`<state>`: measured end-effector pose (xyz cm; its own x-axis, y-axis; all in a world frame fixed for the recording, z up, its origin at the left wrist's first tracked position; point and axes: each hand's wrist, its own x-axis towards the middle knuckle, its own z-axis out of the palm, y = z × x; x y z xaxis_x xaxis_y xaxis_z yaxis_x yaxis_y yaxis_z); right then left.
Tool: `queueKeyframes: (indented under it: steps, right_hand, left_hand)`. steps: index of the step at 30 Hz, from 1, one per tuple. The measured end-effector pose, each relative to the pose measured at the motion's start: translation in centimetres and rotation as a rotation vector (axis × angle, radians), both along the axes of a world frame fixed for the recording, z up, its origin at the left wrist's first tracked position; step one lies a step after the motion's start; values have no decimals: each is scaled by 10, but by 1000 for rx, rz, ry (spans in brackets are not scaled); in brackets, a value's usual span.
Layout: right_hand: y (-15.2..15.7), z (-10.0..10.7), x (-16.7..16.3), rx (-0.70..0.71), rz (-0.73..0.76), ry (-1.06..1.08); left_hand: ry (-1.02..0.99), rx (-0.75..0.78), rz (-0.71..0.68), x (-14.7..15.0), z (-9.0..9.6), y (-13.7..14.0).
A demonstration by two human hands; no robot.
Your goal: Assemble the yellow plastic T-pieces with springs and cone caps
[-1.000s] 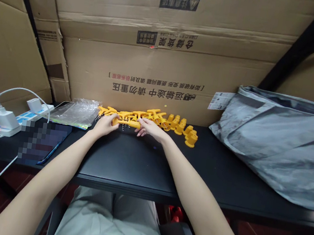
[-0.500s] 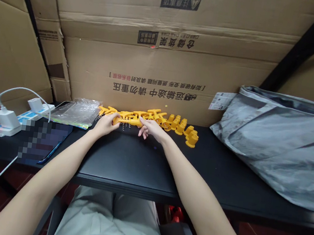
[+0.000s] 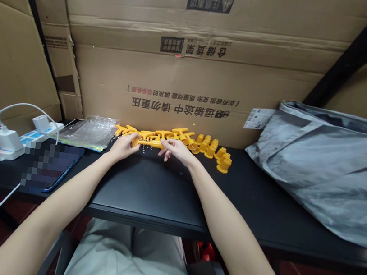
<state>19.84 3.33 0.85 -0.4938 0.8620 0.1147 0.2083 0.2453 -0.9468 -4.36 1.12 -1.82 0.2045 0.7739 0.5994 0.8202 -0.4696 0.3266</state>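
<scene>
Between my two hands lies a yellow corkscrew (image 3: 144,142), held level just above the black table. My left hand (image 3: 125,146) is closed around its handle end at the left. At the other end, the fingers of my right hand (image 3: 180,151) pinch a yellow bell-shaped sleeve (image 3: 157,144) on the corkscrew; the screw itself is hidden. Behind my hands, more yellow T-handled corkscrews (image 3: 180,130) lie in a row, several with dark metal spirals (image 3: 147,148) pointing toward me. Several loose yellow sleeves (image 3: 211,150) stand to the right of my right hand.
A clear plastic bag (image 3: 90,131) lies left of the corkscrews. Nearer me are a dark tablet-like device (image 3: 63,168) and a power strip (image 3: 9,151) with chargers and a white cable. A grey bag (image 3: 329,171) fills the right side. Cardboard (image 3: 185,74) walls the back.
My right hand has shifted slightly left, its fingers changing position on the sleeve. The left hand keeps its hold at nearly the same spot.
</scene>
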Motion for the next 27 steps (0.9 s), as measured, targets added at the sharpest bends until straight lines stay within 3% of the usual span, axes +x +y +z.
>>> queueKeyframes:
  steps: [9,19,27]
  right_hand:
    - [2,-3,-5,-18,-136,-126]
    - [18,-16,8,164,61,10]
    - [21,-20,5,195,30,44]
  left_hand:
    - [-14,-7,17,4,1,-1]
    - [-50,-49,30,1,-1,2]
    - [-76,-34,-23,2,0,0]
